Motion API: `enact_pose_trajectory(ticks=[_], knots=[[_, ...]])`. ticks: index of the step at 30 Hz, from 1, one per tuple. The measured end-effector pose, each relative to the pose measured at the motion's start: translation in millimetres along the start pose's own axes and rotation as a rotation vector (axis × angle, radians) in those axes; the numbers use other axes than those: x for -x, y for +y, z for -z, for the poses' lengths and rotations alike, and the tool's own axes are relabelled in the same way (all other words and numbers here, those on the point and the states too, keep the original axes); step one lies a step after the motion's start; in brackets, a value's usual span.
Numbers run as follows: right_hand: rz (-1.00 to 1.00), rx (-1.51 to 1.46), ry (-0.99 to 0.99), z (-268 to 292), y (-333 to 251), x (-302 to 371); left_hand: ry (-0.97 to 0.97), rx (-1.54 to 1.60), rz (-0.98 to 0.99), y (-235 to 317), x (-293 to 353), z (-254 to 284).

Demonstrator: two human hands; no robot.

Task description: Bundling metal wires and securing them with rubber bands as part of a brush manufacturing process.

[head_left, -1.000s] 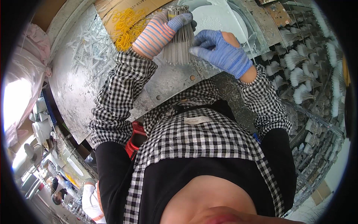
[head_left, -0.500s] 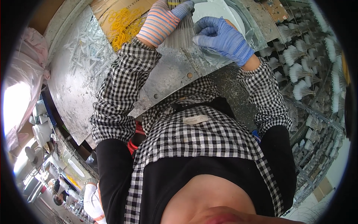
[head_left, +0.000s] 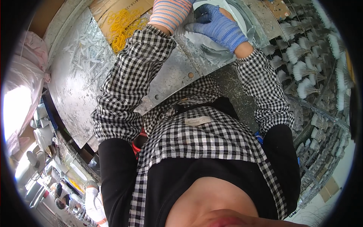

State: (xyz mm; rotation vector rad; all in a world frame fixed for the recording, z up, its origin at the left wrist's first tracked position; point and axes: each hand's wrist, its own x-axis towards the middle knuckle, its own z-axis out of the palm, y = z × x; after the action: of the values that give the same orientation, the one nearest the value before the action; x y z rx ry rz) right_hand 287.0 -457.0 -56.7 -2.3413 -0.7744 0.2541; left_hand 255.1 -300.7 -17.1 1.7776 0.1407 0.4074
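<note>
My left hand (head_left: pixel 171 15), in an orange, white and blue striped glove, is at the upper edge, over the rim of a white basin (head_left: pixel 242 17). Its fingers are mostly cut off by the picture's edge; they were closed round a bundle of thin clear rods, now almost wholly hidden. My right hand (head_left: pixel 221 28), in a blue knitted glove, is close beside it above the basin. Its thumb points left and stands apart from its bent fingers, and I see nothing between them.
Yellow rubber bands (head_left: pixel 123 28) lie on cardboard (head_left: pixel 104 7) at the upper left. Clear thin slivers (head_left: pixel 90 49) are scattered over the metal table (head_left: pixel 75 94). To the right, a rack holds several fanned white bristle bundles (head_left: pixel 298 53). Another person's sleeve (head_left: pixel 94 204) shows at lower left.
My left hand has moved up and to the right, taking the rod bundle out of clear sight. My right hand has shifted up and left, and its thumb has spread from the fingers.
</note>
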Motion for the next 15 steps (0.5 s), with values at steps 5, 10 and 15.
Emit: enact_pose_trajectory(ticks=[5, 10, 15], knots=[[-0.023, -0.338, 0.015, 12.0, -11.4, 10.8, -0.021, 0.161, 0.075, -15.0, -8.3, -1.5], [-0.037, -0.292, 0.194, -0.8, 5.3, 10.7, -0.009, 0.396, 0.112, -12.0, -8.9, -9.9], [0.016, -0.24, 0.222, 3.0, 16.7, 9.0, -0.209, 0.388, 0.15, -2.4, -4.7, -13.1]])
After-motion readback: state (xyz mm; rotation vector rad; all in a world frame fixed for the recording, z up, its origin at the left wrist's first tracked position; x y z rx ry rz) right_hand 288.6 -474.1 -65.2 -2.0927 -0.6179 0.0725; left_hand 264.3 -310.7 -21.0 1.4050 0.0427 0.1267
